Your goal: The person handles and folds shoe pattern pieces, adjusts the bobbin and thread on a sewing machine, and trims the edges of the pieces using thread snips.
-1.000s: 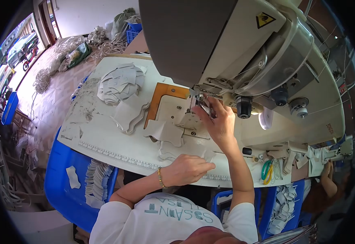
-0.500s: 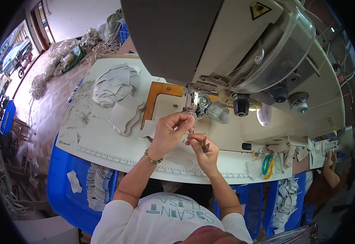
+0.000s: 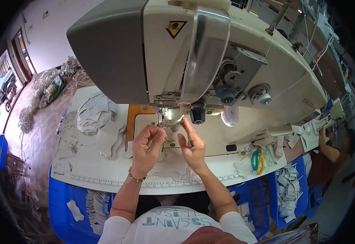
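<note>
Just in front of the sewing machine's (image 3: 167, 53) needle area (image 3: 165, 116) are both of my hands. My left hand (image 3: 146, 149) is closed in a pinch near the needle; whatever lies between its fingertips is too small to make out. My right hand (image 3: 194, 151) is to the right of the needle. Its index finger stretches up to the lit part beside the needle, and the thumb stands apart. A small dark metal tool (image 3: 191, 143) shows partly between thumb and palm, with the curled fingers around it. White thread runs down the machine head.
A pile of white cut pieces (image 3: 96, 112) lies left on the machine table (image 3: 69, 150). Blue bins (image 3: 59, 195) with pieces stand below the front edge. Green-and-yellow-handled scissors (image 3: 257, 160) lie at right. Another person's arm (image 3: 328, 150) shows at far right.
The view has tilted up, showing more of the machine head. My hands have moved apart; my right index finger has straightened up towards the needle area. The dark tool is now mostly hidden.
</note>
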Demonstrator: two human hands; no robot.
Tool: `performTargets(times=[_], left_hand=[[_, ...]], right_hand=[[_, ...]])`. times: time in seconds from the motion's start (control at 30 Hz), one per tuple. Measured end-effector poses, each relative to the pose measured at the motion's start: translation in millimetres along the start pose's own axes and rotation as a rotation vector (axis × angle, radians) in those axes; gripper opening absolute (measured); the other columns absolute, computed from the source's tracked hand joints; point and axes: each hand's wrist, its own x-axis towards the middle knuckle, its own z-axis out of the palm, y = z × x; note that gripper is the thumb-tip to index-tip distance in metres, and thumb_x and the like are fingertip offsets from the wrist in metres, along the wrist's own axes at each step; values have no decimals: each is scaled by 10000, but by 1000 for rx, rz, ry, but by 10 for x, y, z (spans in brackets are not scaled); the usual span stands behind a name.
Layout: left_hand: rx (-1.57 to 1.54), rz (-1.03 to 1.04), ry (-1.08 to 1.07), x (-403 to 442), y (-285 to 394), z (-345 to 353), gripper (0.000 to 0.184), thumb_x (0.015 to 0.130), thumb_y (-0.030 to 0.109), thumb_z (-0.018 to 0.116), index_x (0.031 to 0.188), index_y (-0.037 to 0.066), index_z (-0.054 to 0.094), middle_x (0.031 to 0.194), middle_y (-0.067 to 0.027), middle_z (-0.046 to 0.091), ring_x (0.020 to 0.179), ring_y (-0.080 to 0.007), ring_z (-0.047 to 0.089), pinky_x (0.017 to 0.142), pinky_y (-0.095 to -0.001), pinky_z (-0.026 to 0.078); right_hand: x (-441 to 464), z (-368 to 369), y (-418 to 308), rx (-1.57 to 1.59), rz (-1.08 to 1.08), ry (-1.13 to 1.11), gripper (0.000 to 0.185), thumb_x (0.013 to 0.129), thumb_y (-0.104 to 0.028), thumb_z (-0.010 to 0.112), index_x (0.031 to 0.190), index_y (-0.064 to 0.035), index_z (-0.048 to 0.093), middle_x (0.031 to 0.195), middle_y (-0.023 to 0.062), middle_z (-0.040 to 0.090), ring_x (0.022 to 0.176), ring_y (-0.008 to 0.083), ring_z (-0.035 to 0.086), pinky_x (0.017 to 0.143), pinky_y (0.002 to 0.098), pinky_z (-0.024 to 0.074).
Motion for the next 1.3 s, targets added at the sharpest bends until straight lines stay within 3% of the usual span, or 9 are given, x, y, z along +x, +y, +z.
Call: performTargets(times=[0.13,0.23,0.37,0.47,0.53,0.63,0.7,1.03,1.3], left_hand=[[93,-94,-2,-269,175,17,96,842,84,582,809,-4,563,777,-17,572,683,-75,506,631,-212,416],[502,283,-44,-390,176,111,72,777,51,619,813,7,576,769,-76,581,710,-200,564,626,-275,453],[850,524,-125,-414,57,93,164,685,-10,645,836,17,586,804,-84,581,697,-242,561,582,-320,460],[763,573,-208,-453,110,-7,171,683,7,660,838,27,591,892,-103,600,690,-226,574,604,-297,469],[477,477,-246,-509,145,-182,209,680,2,645,880,23,591,992,-121,596,707,-206,580,632,-264,478],[204,193,276,-450,101,-501,250,707,1,642,953,13,596,941,-119,602,710,-142,584,606,-254,474],[420,0,393,-317,64,-719,268,718,40,651,973,-9,580,886,-106,596,704,-154,582,581,-243,465],[1154,-262,-135,-254,-467,-765,281,722,235,647,894,19,595,857,-108,605,795,-274,569,752,-364,439],[1070,461,231,-269,-20,-365,241,605,-7,685,817,18,573,831,-77,586,711,-251,546,616,-328,457]], right_hand=[[-75,-76,-177,289,388,-56,266,889,-174,525,1009,59,570,791,95,633,677,137,613,622,234,481],[99,-56,-279,603,794,-378,428,878,-346,525,1027,53,566,835,132,638,766,164,628,466,171,405],[281,85,-411,827,745,-273,399,862,-257,559,1100,53,482,876,162,627,817,207,643,357,149,316],[282,17,-282,941,803,-288,248,880,-186,511,1017,20,506,562,-14,457,368,42,344,317,182,230],[280,-42,-321,901,863,-223,251,890,-209,492,997,18,514,519,-60,331,368,23,240,324,187,184],[270,-139,-327,765,807,-165,279,893,-252,497,951,13,562,492,-81,277,374,10,215,334,185,164],[278,-169,-338,671,762,-118,287,884,-255,512,931,21,576,477,-83,274,370,6,221,332,183,174],[250,-192,-380,455,496,-16,163,845,-125,578,954,-3,582,519,-87,336,414,-3,261,365,168,190],[21,17,-350,232,491,-345,169,797,-137,654,874,8,617,674,-24,578,545,7,412,481,164,322]])
